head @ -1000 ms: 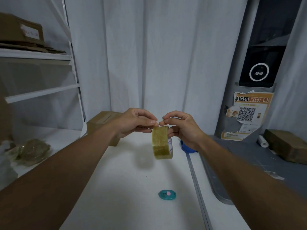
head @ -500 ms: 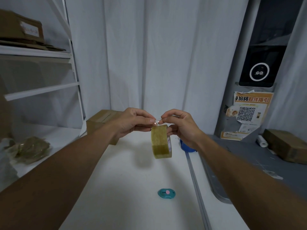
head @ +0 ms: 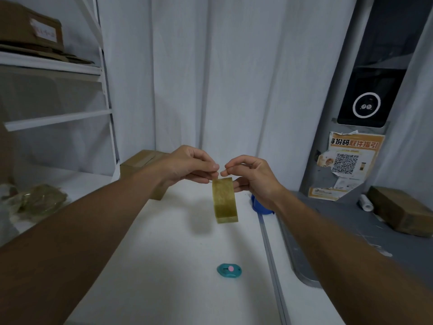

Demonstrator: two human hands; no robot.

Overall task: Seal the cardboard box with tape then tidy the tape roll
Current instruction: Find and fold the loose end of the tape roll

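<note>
A yellowish roll of clear tape (head: 224, 200) hangs edge-on above the white table (head: 164, 266), held up between both hands. My right hand (head: 250, 178) grips the roll, fingers through its core and thumb on top. My left hand (head: 187, 166) pinches the loose end of the tape at the roll's top edge, fingertips almost touching those of the right. The cardboard box (head: 140, 167) sits at the table's far left behind my left wrist, flaps down, partly hidden by the arm.
A small teal cutter (head: 229, 269) with a pink button lies on the table near me. A blue object (head: 260, 205) shows behind my right wrist. White shelves (head: 56, 118) with cardboard stand left. A grey counter (head: 351, 231) with another box (head: 403, 212) is right.
Both hands and the roll have stayed almost in place, the roll turning a little. The left fingertips have pinched the tape's end at the roll's top.
</note>
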